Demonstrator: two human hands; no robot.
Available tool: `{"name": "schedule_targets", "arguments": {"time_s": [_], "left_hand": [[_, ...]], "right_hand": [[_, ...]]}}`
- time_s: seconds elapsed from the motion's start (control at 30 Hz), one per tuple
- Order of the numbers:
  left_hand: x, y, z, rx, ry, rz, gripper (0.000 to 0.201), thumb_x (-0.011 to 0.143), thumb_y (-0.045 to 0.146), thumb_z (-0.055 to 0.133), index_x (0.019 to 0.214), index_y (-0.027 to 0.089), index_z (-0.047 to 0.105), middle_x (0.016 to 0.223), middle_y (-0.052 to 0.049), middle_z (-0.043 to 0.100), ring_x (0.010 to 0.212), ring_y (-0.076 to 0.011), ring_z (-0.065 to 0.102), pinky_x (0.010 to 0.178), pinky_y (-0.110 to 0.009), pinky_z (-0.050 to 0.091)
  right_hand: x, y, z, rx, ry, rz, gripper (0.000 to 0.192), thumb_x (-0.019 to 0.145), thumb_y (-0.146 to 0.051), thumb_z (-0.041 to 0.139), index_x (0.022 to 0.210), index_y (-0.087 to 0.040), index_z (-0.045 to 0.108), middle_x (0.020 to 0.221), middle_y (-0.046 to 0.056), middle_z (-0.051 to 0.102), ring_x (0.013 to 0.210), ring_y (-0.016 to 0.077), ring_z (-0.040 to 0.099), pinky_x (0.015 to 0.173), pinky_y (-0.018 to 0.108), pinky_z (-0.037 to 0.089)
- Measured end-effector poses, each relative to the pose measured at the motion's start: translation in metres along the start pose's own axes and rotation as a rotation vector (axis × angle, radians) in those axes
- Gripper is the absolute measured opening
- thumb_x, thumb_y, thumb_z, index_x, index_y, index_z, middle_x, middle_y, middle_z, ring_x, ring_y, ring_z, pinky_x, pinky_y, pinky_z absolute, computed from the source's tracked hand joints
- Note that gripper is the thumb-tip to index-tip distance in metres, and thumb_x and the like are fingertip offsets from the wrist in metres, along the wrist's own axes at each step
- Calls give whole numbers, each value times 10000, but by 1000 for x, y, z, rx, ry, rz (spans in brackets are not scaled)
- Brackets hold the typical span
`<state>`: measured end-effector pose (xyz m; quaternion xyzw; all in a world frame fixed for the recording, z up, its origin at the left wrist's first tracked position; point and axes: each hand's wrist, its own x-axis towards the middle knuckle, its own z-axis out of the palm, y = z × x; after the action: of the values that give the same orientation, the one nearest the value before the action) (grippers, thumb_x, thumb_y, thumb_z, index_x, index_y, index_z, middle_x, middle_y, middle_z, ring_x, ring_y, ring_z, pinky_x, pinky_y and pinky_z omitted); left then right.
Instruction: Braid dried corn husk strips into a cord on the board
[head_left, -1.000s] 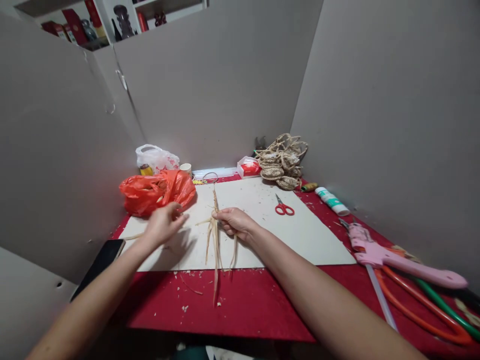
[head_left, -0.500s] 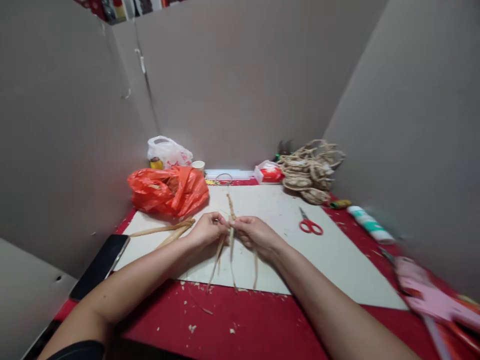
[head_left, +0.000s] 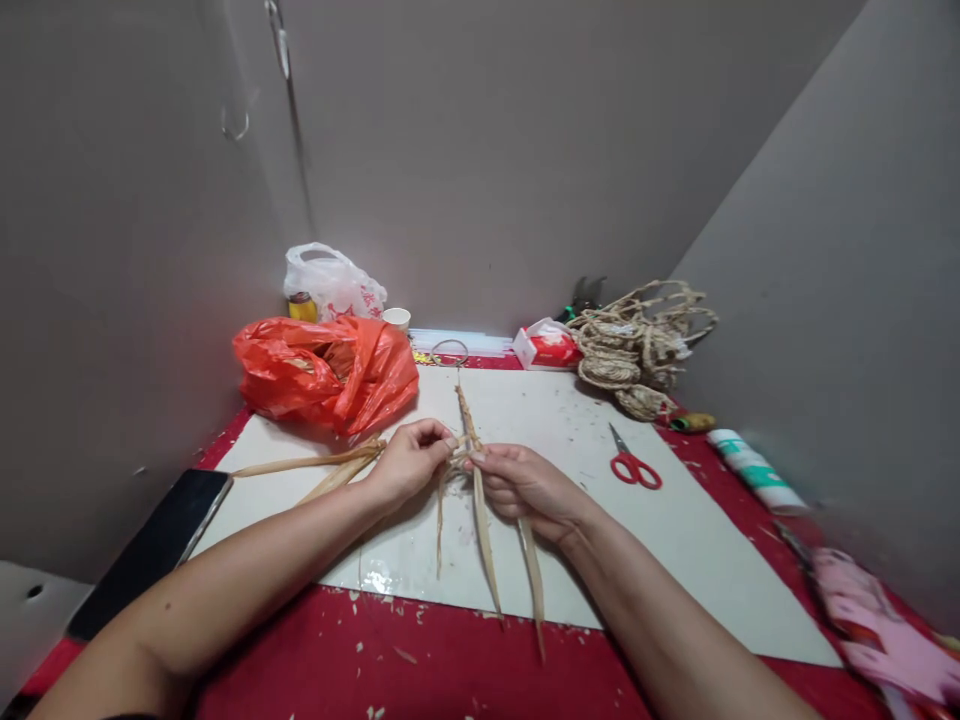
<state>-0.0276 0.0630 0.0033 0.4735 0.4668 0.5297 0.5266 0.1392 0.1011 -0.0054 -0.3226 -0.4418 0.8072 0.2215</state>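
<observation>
Between my two hands runs a braid of dried husk strips (head_left: 466, 408), its finished end pointing away from me. My left hand (head_left: 411, 458) pinches a husk strip just left of the braid's lower end. On the other side my right hand (head_left: 529, 482) grips the braid's working end, thumb and forefinger pressed together. Loose strips (head_left: 486, 545) hang from there toward the near edge of the white board (head_left: 570, 410). Beyond the braid's tip lies a thin ring (head_left: 450, 351). More husk strips (head_left: 341, 470) rest beside my left forearm.
Red-handled scissors (head_left: 636, 470) lie on the right. An orange plastic bag (head_left: 330, 375) and a phone (head_left: 157, 545) are on the left. Coiled rope (head_left: 637, 345), a tissue pack (head_left: 551, 345), a white-and-green roll (head_left: 756, 472) and a pink tool (head_left: 877, 620) sit along the right and back.
The view has tipped downward and come closer. My hands have shifted slightly apart at the braid, and the hanging strips are spread differently, showing wider now.
</observation>
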Motion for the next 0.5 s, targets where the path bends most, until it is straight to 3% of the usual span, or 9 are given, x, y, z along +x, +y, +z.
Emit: {"name": "schedule_targets", "arguments": {"time_s": [0.13,0.33,0.5], "left_hand": [[1,-4,4,-37,-85,54,269,709,350,688,689,135,527,648,-16,587,610,-83,509,642,-233,385],[1,-7,4,-180,-167,-153,320,696,367,701,754,169,457,626,16,578,448,-57,465,461,-194,331],[-1,0,4,-153,-167,-137,302,695,328,710,773,167,466,573,36,556,377,-16,330,391,-171,190]], "right_hand": [[0,0,-2,-17,-29,3,310,706,-380,733,778,-130,563,448,-142,202,376,0,91,349,138,45],[-2,-3,0,-16,-47,4,311,724,-390,719,751,-141,535,454,-139,215,377,-1,87,346,132,60],[-5,-3,-2,-7,-44,32,284,710,-341,734,751,-144,534,449,-141,215,374,-2,97,343,123,69]]}}
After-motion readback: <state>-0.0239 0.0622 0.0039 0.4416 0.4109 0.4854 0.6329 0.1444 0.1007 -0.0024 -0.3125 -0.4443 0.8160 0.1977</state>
